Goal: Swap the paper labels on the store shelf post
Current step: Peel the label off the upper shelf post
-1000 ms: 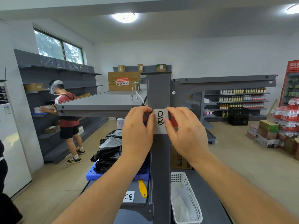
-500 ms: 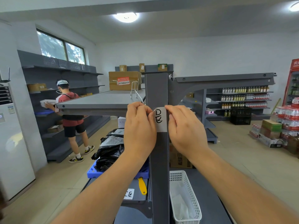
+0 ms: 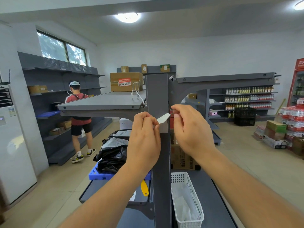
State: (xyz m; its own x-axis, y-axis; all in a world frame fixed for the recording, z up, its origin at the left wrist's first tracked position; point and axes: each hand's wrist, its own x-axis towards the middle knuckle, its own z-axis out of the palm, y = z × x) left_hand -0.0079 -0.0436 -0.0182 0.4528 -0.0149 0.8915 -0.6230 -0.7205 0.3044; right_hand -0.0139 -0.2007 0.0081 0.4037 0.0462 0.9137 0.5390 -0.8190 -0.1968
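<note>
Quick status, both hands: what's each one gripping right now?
Left hand: pinched shut on the paper label, peeled off the shelf post.
Right hand: fingers curled by the label's free tip; contact cannot be told.

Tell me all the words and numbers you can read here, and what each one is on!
None can be read.
Paper label pinched in the left hand: turned nearly edge-on, writing hidden.
Red sticker on the cardboard box: too blurred.
Red fridge sign: cut off, unreadable.
Paper on the lower shelf: partly hidden.
Bottle labels: too small.
</note>
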